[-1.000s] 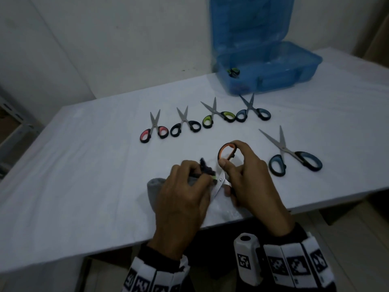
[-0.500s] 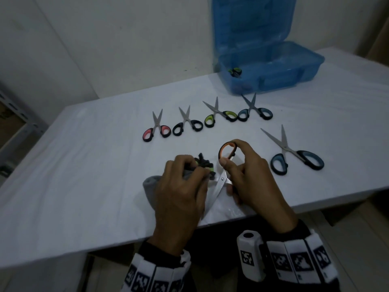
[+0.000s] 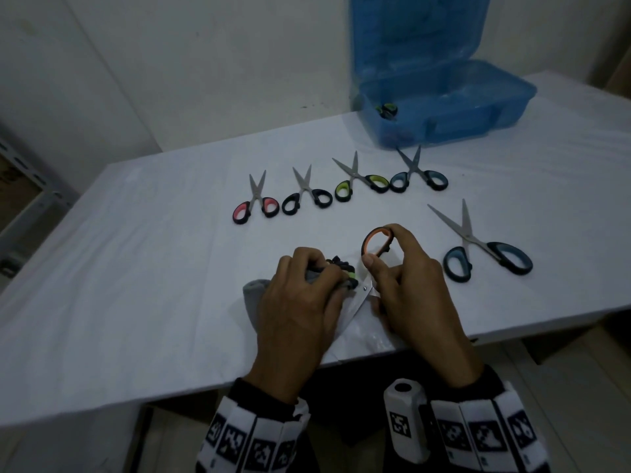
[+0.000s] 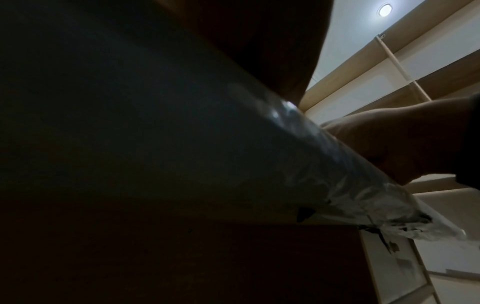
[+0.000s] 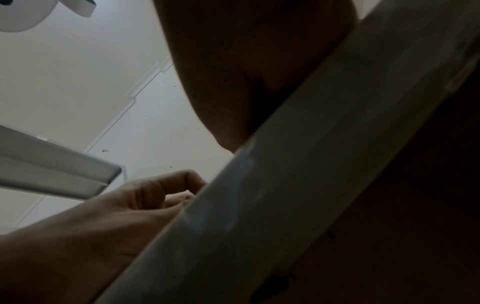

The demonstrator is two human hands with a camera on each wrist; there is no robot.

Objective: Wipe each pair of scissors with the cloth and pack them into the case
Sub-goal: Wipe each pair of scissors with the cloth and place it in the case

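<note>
Near the table's front edge my right hand (image 3: 403,285) holds the orange-handled scissors (image 3: 374,245), thumb and fingers round the handle loop, blades pointing down-left. My left hand (image 3: 300,302) grips the grey cloth (image 3: 252,295), bunched against the blade (image 3: 358,302). Several more scissors lie behind: pink-handled (image 3: 254,208), black (image 3: 307,198), green (image 3: 358,180), small blue (image 3: 418,177) and large blue (image 3: 485,250). The open blue case (image 3: 444,107) stands at the back right with a dark item inside. Both wrist views show mostly the table edge (image 4: 298,160) from below; the left hand (image 5: 145,197) also appears in the right wrist view.
The white-covered table (image 3: 136,268) stretches left of my hands. A metal shelf frame (image 3: 20,186) stands at the far left beside the wall. The case's raised lid (image 3: 416,32) leans toward the wall.
My left hand has slid the cloth slightly along the blade; the right hand keeps the scissors in nearly the same place. The row of scissors has not moved.
</note>
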